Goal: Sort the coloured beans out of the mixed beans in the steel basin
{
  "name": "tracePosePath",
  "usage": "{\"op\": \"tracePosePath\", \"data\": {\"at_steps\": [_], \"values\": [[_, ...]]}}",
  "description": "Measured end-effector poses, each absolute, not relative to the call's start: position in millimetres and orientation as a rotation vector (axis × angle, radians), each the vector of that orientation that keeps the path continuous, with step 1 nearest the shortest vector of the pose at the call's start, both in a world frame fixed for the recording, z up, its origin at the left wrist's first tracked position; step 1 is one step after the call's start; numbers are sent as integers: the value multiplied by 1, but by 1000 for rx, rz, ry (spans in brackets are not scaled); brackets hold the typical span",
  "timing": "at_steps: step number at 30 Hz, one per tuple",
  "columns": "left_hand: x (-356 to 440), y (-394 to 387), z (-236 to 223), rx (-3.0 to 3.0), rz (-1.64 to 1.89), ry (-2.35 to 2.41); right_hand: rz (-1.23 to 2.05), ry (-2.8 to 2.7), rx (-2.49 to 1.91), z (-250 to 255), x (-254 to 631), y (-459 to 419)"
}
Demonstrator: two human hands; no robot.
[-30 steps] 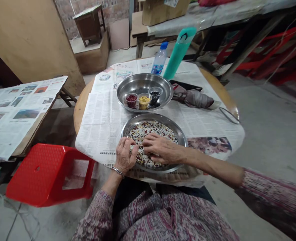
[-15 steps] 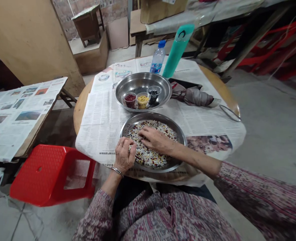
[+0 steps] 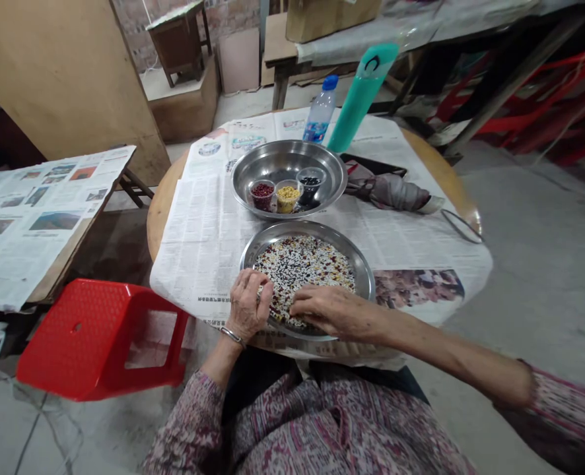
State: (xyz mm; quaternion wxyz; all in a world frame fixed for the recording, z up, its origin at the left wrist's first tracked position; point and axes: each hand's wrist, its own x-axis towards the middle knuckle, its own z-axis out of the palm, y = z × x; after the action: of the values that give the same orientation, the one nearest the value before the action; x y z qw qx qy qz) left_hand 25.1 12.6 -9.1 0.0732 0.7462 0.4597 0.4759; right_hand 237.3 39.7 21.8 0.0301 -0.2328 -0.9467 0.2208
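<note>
A shallow steel basin near the table's front edge holds a spread mix of white grains with dark red, yellow and black beans. My left hand is curled over the basin's left rim, fingers bent round it, a metal bangle on the wrist. Reaching in from the right, my right hand has its fingertips pressed together down in the front of the mix; whatever they pinch is hidden. Behind stands a second steel basin with clear cups of red beans, yellow beans and black beans.
Newspaper covers the round table. A water bottle, a tall teal bottle and a folded grey umbrella stand or lie beyond the basins. A red stool is at left, beside another newspaper-covered table.
My right hand has moved from the middle of the mix toward the basin's front right. My left hand stays at the rim. The view has shifted slightly.
</note>
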Motion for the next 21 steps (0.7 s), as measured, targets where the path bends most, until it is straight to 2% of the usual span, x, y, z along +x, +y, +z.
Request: {"op": "tracePosePath", "data": {"at_steps": [4, 9, 12, 16, 21], "values": [[25, 13, -9, 2262, 1383, 1375, 324, -2739, -1025, 11, 232, 57], [25, 12, -7, 2220, 1432, 1361, 128, -2546, -1263, 10, 212, 83], [25, 12, -7, 2199, 1456, 1363, 171, -2550, -1222, 11, 187, 85], [24, 13, -8, 2198, 1469, 1384, 411, -2643, -810, 8, 168, 76], [24, 13, -7, 2226, 1423, 1380, 478, -2836, -603, 8, 196, 68]]}}
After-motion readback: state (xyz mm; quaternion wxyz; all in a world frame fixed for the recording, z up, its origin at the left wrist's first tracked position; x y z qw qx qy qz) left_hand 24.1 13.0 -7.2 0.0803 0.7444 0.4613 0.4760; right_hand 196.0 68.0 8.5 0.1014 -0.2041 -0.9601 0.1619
